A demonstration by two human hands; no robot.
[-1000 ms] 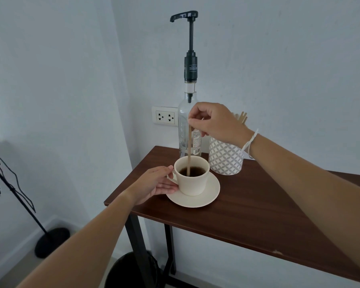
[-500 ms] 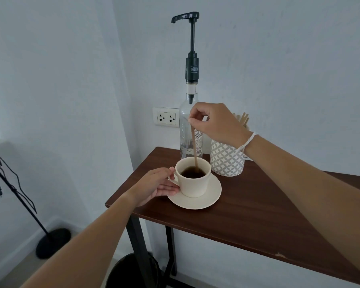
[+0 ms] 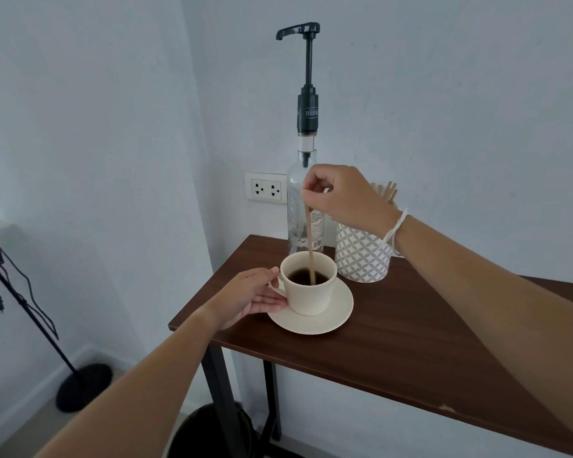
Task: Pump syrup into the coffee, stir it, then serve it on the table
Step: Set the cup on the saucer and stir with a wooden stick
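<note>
A cream cup [image 3: 311, 295] of dark coffee stands on a cream saucer [image 3: 331, 320] near the left end of the dark wooden table [image 3: 427, 332]. My left hand [image 3: 248, 297] grips the cup's handle. My right hand [image 3: 341, 196] hovers above the cup and pinches the top of a thin wooden stir stick [image 3: 310, 246], whose lower end dips into the coffee. Behind the cup rises a clear syrup bottle [image 3: 295, 206] with a tall black pump [image 3: 306, 77], its head fully up.
A patterned white and grey holder [image 3: 361, 256] with several more sticks sits right of the bottle. A wall socket [image 3: 266, 190] is behind. A black stand with cables [image 3: 24, 312] and a dark bin [image 3: 205, 431] are on the floor to the left.
The stir stick has shifted around inside the cup as my right hand moves slightly above it. My left hand keeps its hold on the handle.
</note>
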